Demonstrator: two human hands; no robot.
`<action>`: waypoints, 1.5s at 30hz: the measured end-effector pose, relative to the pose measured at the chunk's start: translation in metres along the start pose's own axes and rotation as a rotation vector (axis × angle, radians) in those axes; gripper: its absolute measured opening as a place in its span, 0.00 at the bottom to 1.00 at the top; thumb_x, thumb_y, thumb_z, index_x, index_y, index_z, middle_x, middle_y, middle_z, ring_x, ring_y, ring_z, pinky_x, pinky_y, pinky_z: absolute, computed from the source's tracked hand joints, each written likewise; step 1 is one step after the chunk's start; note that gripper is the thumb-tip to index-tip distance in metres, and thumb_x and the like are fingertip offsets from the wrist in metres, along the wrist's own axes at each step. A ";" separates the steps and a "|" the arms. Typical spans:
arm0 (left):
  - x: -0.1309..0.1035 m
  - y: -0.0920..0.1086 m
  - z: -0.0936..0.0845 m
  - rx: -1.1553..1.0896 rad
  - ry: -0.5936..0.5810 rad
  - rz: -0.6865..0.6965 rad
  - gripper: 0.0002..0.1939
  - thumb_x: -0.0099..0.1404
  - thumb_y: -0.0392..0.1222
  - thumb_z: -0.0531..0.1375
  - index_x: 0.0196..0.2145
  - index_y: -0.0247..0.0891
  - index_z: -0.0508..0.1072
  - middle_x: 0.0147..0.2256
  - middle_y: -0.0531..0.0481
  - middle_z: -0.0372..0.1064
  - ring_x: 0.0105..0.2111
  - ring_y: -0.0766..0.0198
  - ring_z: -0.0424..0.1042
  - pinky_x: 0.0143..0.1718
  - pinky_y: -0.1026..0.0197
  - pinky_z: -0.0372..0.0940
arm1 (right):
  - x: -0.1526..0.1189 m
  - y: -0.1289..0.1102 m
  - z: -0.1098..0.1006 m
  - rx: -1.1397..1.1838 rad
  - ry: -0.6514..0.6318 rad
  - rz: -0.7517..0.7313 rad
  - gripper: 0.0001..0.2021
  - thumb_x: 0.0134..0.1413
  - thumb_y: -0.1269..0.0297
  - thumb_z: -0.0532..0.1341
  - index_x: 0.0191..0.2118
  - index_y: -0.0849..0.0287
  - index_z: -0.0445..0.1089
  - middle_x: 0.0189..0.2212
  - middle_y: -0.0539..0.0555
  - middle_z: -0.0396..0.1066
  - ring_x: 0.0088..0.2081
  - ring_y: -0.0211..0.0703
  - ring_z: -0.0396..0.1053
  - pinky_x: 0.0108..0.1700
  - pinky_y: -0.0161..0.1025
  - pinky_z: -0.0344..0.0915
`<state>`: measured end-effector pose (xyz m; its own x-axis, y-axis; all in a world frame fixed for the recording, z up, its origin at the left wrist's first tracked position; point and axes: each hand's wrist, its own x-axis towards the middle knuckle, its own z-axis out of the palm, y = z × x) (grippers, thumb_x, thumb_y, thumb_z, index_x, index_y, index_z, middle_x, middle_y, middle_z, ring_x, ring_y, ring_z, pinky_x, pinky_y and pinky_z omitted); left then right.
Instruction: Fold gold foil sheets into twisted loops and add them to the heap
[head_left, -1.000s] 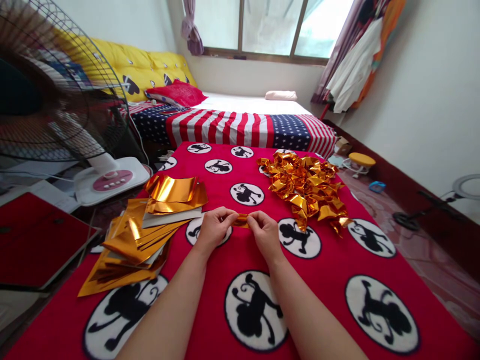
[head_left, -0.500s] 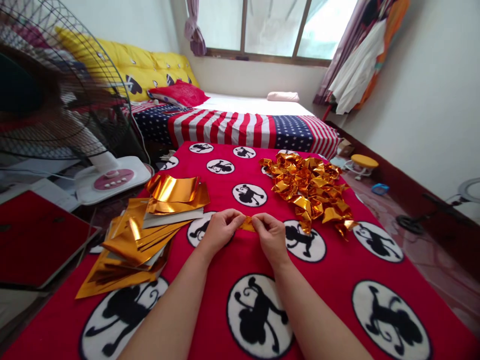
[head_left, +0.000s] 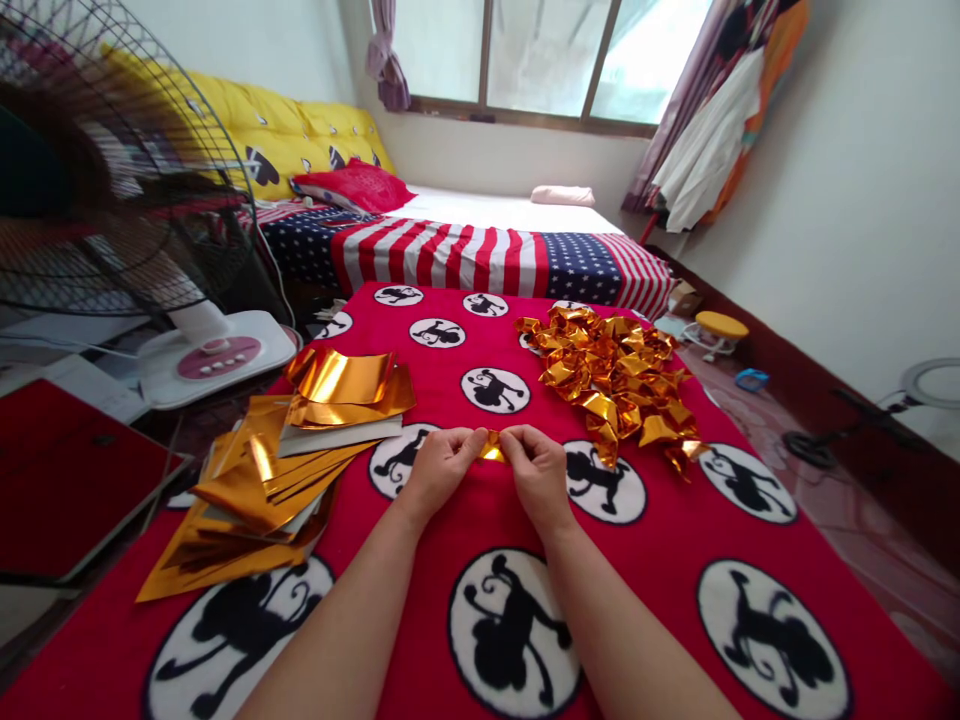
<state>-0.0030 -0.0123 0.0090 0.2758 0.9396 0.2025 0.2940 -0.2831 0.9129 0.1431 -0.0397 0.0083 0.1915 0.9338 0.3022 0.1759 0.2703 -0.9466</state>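
Note:
A small piece of gold foil paper [head_left: 492,447] is held between my two hands above the red cloth with monkey circles [head_left: 405,620]. My left hand [head_left: 442,465] pinches its left end, and my right hand [head_left: 538,468] pinches the right end. Flat gold foil sheets [head_left: 262,490] lie in a loose stack to the left of my hands. To the right, a heap of folded gold foil pieces [head_left: 615,370] spreads over the cloth. The fingers partly cover the held piece.
A fan [head_left: 217,360] stands at the left beside a red board [head_left: 67,480]. Beyond the cloth is a bed with a striped and starred cover [head_left: 450,255]. A yellow stool [head_left: 721,324] is on the floor at the right.
The view has shifted slightly. Both hands keep their pinch on the foil piece, whose middle now looks brighter and shinier between the fingertips.

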 end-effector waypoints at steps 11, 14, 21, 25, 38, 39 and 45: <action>-0.001 0.006 0.006 -0.181 0.099 -0.069 0.19 0.57 0.52 0.62 0.20 0.34 0.69 0.16 0.56 0.56 0.18 0.71 0.53 0.20 0.67 0.48 | -0.002 0.002 0.008 0.331 0.035 0.180 0.13 0.51 0.53 0.64 0.34 0.58 0.68 0.20 0.44 0.64 0.19 0.32 0.59 0.21 0.30 0.56; 0.000 0.003 0.006 -0.206 0.190 -0.073 0.19 0.58 0.53 0.62 0.21 0.34 0.69 0.16 0.57 0.55 0.18 0.72 0.52 0.19 0.67 0.48 | -0.001 0.003 0.010 0.348 -0.025 0.238 0.16 0.47 0.52 0.66 0.34 0.56 0.64 0.18 0.42 0.62 0.17 0.31 0.57 0.19 0.30 0.54; 0.000 0.004 0.008 -0.248 0.136 -0.035 0.16 0.58 0.49 0.62 0.23 0.33 0.71 0.21 0.53 0.66 0.23 0.68 0.62 0.26 0.67 0.58 | -0.003 -0.005 0.011 0.302 -0.067 0.176 0.15 0.49 0.54 0.66 0.25 0.59 0.65 0.16 0.43 0.60 0.18 0.30 0.55 0.20 0.30 0.52; -0.001 0.004 0.008 -0.277 0.120 -0.044 0.16 0.59 0.49 0.62 0.22 0.33 0.70 0.20 0.54 0.65 0.22 0.69 0.61 0.24 0.67 0.57 | -0.004 -0.006 0.010 0.333 -0.054 0.240 0.14 0.48 0.54 0.67 0.25 0.60 0.67 0.18 0.46 0.68 0.18 0.33 0.63 0.22 0.31 0.59; 0.004 -0.004 0.005 -0.220 0.238 -0.140 0.21 0.53 0.54 0.66 0.18 0.33 0.69 0.15 0.57 0.56 0.17 0.73 0.52 0.19 0.67 0.47 | -0.002 0.000 0.003 0.442 -0.112 0.393 0.16 0.47 0.51 0.65 0.25 0.61 0.69 0.17 0.50 0.71 0.14 0.34 0.65 0.17 0.29 0.59; 0.004 -0.004 0.004 -0.220 0.224 -0.143 0.22 0.54 0.55 0.64 0.17 0.33 0.69 0.14 0.57 0.57 0.17 0.73 0.53 0.19 0.67 0.47 | -0.001 0.000 0.003 0.448 -0.105 0.400 0.16 0.47 0.51 0.65 0.25 0.61 0.69 0.17 0.50 0.71 0.14 0.35 0.65 0.17 0.29 0.58; 0.004 0.000 -0.001 -0.349 0.133 -0.196 0.26 0.57 0.62 0.59 0.19 0.34 0.71 0.15 0.51 0.67 0.15 0.69 0.61 0.18 0.66 0.53 | -0.001 0.000 0.003 0.482 -0.104 0.420 0.16 0.46 0.51 0.65 0.24 0.59 0.67 0.16 0.49 0.71 0.13 0.35 0.65 0.17 0.30 0.59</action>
<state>-0.0027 -0.0085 0.0100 0.1178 0.9924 0.0361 -0.0051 -0.0357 0.9993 0.1404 -0.0398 0.0082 0.0504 0.9942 -0.0945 -0.3513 -0.0709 -0.9336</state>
